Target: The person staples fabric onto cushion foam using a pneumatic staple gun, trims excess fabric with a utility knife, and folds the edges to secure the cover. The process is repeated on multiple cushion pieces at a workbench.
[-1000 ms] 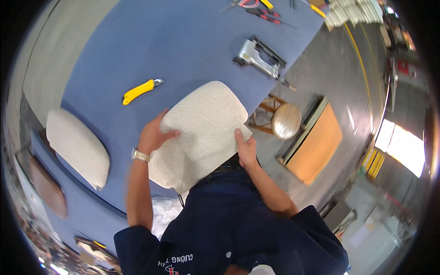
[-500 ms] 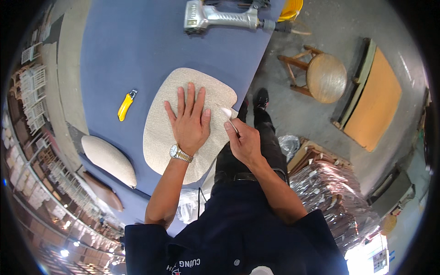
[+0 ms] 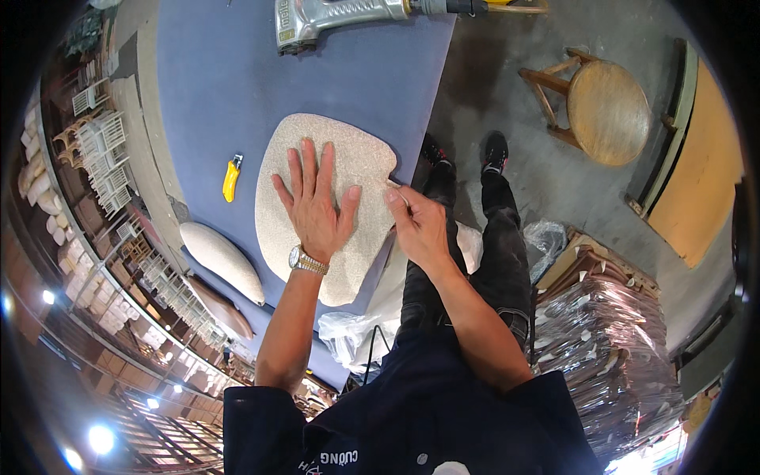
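A beige upholstered seat pad point(image 3: 356, 158) lies on the blue worktable point(image 3: 206, 87), its right edge at the table's near edge. My left hand point(image 3: 315, 207), with a wristwatch, rests flat on the pad with fingers spread. My right hand point(image 3: 417, 226) pinches the pad's right edge between thumb and fingers, where a small flap of fabric shows.
A yellow utility knife point(image 3: 230, 179) lies left of the pad. A grey pneumatic staple gun point(image 3: 332, 16) sits at the table's far end. Another white cushion point(image 3: 222, 261) lies at the left. A round wooden stool point(image 3: 602, 111), a wooden panel and wrapped stacks point(image 3: 602, 324) stand on the floor.
The view has swung over the pad. My left hand moved from the pad's edge to lie flat on its middle, and my right hand stays at the right edge.
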The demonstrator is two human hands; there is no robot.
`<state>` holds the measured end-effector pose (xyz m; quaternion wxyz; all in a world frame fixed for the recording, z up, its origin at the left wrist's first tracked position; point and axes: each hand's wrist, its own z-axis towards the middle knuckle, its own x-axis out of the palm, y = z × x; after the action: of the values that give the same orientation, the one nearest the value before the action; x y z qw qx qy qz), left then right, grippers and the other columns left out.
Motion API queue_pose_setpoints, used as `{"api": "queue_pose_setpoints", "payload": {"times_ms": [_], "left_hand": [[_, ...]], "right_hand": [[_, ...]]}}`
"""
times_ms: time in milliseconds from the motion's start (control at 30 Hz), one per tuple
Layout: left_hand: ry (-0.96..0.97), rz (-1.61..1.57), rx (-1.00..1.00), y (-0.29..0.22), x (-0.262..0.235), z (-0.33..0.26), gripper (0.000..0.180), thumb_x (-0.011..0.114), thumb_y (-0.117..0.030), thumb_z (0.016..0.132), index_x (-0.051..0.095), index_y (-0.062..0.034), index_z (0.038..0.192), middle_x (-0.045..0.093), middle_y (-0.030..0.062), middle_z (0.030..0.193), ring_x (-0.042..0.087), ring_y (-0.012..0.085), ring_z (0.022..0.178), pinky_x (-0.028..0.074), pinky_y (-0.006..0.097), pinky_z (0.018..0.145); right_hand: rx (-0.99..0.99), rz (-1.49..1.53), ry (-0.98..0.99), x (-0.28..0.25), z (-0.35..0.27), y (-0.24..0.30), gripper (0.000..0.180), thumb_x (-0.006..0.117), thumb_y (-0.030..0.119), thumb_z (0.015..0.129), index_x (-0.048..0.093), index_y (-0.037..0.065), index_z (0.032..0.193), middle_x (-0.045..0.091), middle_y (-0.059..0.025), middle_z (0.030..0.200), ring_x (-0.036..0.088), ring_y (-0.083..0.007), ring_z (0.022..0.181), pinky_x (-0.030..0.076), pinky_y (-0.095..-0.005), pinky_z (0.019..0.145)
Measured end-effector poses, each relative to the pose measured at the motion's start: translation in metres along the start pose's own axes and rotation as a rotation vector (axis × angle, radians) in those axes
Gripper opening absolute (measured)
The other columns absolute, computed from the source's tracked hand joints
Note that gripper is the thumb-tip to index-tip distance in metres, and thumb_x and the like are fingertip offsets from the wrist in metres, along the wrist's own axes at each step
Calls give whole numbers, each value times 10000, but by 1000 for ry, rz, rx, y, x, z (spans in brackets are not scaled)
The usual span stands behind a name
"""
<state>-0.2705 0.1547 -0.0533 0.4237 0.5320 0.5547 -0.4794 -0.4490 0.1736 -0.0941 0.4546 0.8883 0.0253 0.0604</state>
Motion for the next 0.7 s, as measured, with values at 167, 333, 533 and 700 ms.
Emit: {"api": "queue_pose_setpoints", "payload": {"times_ms": [167,333,533,700], "left_hand": [[17,-8,-31,1,1,-1,733,493,-552,1014,371,-162,1622,233,120,1725,116,353,1608,-41,632,1238],[12,-93,-181,-9,2,6,752,476,-614,1009,365,-201,1627,198,106,1736,54,385,1609,-55,701,1202],[12,-20,-275,-23,7,20,796,494,-646,989,339,-214,1640,147,154,1739,16,470,1590,-39,783,1145],[-14,56,-177,-24,6,14,922,603,-701,905,327,-222,1644,130,166,1740,15,481,1586,-15,803,1130]], "right_hand": [[106,111,7,4,-2,-5,360,619,348,1040,664,16,911,548,-144,637,510,-223,546,425,-390,558],[113,112,7,5,0,-11,366,626,366,1039,682,19,936,511,-115,609,453,-175,546,416,-371,557],[142,142,-11,6,0,-11,360,625,355,1046,681,12,949,482,-101,602,434,-156,568,407,-356,557],[206,217,-7,7,3,-5,339,628,339,1050,712,18,981,539,-63,600,517,-123,529,429,-328,524]]}}
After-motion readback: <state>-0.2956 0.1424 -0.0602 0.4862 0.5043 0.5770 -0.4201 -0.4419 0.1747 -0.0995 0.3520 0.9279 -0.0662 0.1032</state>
